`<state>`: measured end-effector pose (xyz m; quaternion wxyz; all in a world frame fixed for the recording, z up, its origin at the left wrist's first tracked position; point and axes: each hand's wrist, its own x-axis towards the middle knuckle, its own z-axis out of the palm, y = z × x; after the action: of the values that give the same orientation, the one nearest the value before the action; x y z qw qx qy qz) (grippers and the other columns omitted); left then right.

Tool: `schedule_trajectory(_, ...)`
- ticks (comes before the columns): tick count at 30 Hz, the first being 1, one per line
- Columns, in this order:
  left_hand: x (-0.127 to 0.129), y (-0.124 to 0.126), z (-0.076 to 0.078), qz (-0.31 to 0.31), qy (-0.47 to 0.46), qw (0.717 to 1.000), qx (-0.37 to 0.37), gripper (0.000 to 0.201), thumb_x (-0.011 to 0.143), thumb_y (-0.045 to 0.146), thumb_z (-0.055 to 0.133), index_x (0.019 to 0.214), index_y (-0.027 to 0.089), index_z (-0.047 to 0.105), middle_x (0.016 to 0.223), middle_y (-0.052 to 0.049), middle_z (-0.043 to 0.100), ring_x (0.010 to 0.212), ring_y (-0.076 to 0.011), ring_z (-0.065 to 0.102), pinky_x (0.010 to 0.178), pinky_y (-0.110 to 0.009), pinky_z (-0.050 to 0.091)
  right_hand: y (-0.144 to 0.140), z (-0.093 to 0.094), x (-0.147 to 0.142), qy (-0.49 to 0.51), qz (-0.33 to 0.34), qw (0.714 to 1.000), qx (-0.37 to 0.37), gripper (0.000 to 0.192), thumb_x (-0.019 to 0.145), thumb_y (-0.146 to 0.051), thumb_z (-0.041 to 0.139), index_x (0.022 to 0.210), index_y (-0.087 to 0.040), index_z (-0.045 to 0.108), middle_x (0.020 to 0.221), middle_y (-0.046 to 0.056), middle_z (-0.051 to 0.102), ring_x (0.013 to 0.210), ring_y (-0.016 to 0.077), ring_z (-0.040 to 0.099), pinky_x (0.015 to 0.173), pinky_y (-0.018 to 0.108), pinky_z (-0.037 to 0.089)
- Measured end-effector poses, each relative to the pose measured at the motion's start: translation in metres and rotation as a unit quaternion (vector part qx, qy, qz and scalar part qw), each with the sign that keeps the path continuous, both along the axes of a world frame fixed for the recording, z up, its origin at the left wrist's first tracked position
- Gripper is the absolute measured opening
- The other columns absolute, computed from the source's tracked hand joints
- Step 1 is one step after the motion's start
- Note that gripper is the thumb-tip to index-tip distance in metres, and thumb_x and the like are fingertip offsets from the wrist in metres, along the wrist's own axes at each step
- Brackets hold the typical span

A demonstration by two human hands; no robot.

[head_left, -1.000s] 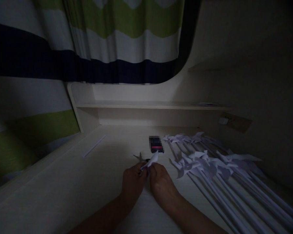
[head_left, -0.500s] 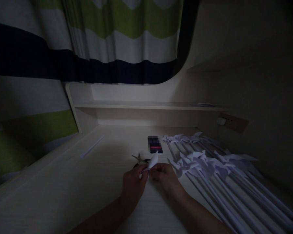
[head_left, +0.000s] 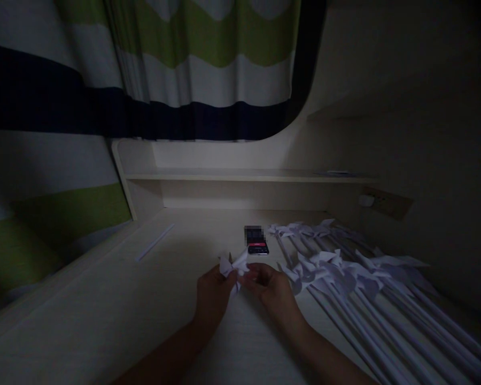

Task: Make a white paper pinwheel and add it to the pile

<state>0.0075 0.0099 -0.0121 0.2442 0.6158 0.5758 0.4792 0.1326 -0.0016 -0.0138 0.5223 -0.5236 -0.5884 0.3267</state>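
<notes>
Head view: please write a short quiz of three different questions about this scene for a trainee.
1. True or false: both hands hold the folded paper piece.
2. What lies right of the right hand? A) a heap of paper pinwheels B) a stack of books C) a cup
3. Fill in: the dark phone lies on the desk, just ___ the hands, toward the shelf.

Key: 1 true, the left hand too; 2 A, the paper pinwheels; 3 beyond.

Folded white paper piece [head_left: 234, 266], small, with pointed flaps spread upward, was held just above the counter [head_left: 104, 299], near mid-width.
</notes>
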Motion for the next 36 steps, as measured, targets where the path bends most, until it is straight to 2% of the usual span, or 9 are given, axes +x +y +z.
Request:
schedule_trajectory(3, -0.001, 0.001, 0.003, 0.005, -0.050, 0.998, -0.024, 0.018, 0.064, 0.030, 0.055, 0.058, 0.014, 0.059, 0.046, 0.005, 0.054, 0.045, -0.0102, 0.049, 0.041, -0.017, 0.032, -0.007, 0.001, 0.000, -0.157, -0.022, 0.980, 0.122, 0.021, 0.071, -0.027, 0.053, 0.088, -0.015, 0.057, 0.075, 0.004, 0.060, 0.055, 0.0119, 0.051, 0.055, 0.025, 0.041)
schedule_trajectory(6, 0.001, 0.000, 0.003, -0.005, -0.079, 0.996, -0.042, 0.016, 0.063, 0.030, 0.055, 0.061, 0.014, 0.060, 0.048, 0.005, 0.055, 0.046, -0.0103, 0.050, 0.042, -0.017, 0.033, -0.011, -0.002, -0.001, -0.285, -0.040, 0.922, 0.259, 0.014, 0.079, -0.020, 0.044, 0.082, -0.014, 0.056, 0.075, 0.006, 0.058, 0.060, 0.0137, 0.050, 0.059, 0.027, 0.040)
schedule_trajectory(8, 0.002, -0.001, 0.001, -0.023, -0.087, 0.995, -0.041, 0.016, 0.063, 0.029, 0.055, 0.062, 0.015, 0.061, 0.050, 0.005, 0.056, 0.048, -0.0104, 0.050, 0.044, -0.017, 0.034, -0.011, -0.005, -0.001, -0.328, -0.054, 0.893, 0.302, 0.015, 0.081, -0.018, 0.041, 0.082, -0.014, 0.056, 0.074, 0.006, 0.058, 0.061, 0.0141, 0.050, 0.061, 0.029, 0.040)
schedule_trajectory(13, 0.004, -0.002, -0.005, -0.043, -0.073, 0.996, -0.024, 0.015, 0.064, 0.029, 0.054, 0.059, 0.016, 0.057, 0.049, 0.006, 0.052, 0.048, -0.0097, 0.047, 0.045, -0.017, 0.033, -0.008, -0.007, -0.001, -0.361, -0.059, 0.871, 0.327, 0.017, 0.082, -0.015, 0.039, 0.080, -0.014, 0.056, 0.070, 0.005, 0.057, 0.064, 0.0150, 0.050, 0.063, 0.028, 0.039)
schedule_trajectory(20, 0.006, -0.004, -0.007, -0.048, -0.071, 0.996, -0.030, 0.017, 0.064, 0.029, 0.053, 0.054, 0.015, 0.053, 0.045, 0.007, 0.042, 0.044, -0.0073, 0.038, 0.043, -0.017, 0.029, -0.008, -0.005, -0.001, -0.358, -0.074, 0.870, 0.331, 0.019, 0.083, -0.017, 0.038, 0.074, -0.014, 0.054, 0.064, 0.004, 0.054, 0.058, 0.0140, 0.047, 0.059, 0.027, 0.039)
schedule_trajectory(25, 0.007, -0.005, -0.004, -0.046, -0.113, 0.991, -0.052, 0.016, 0.062, 0.029, 0.055, 0.061, 0.014, 0.058, 0.050, 0.005, 0.048, 0.047, -0.0081, 0.041, 0.045, -0.017, 0.032, -0.007, -0.003, -0.003, -0.354, -0.076, 0.870, 0.334, 0.020, 0.083, -0.017, 0.036, 0.073, -0.014, 0.053, 0.064, 0.005, 0.055, 0.059, 0.0143, 0.047, 0.056, 0.025, 0.040)
schedule_trajectory(30, 0.011, -0.008, 0.001, -0.032, -0.148, 0.986, -0.070, 0.016, 0.060, 0.028, 0.057, 0.052, 0.014, 0.053, 0.042, 0.007, 0.043, 0.041, -0.0063, 0.037, 0.040, -0.017, 0.028, -0.008, -0.004, -0.006, -0.346, -0.089, 0.865, 0.351, 0.020, 0.084, -0.014, 0.035, 0.073, -0.014, 0.051, 0.064, 0.005, 0.055, 0.060, 0.0151, 0.049, 0.057, 0.027, 0.041)
schedule_trajectory(36, 0.011, -0.005, -0.004, -0.046, -0.187, 0.979, -0.066, 0.019, 0.059, 0.032, 0.059, 0.057, 0.013, 0.056, 0.045, 0.006, 0.047, 0.042, -0.0072, 0.040, 0.042, -0.018, 0.030, -0.010, -0.003, -0.004, -0.365, -0.087, 0.860, 0.346, 0.020, 0.084, -0.014, 0.035, 0.073, -0.014, 0.052, 0.065, 0.005, 0.055, 0.061, 0.0157, 0.049, 0.058, 0.028, 0.041)
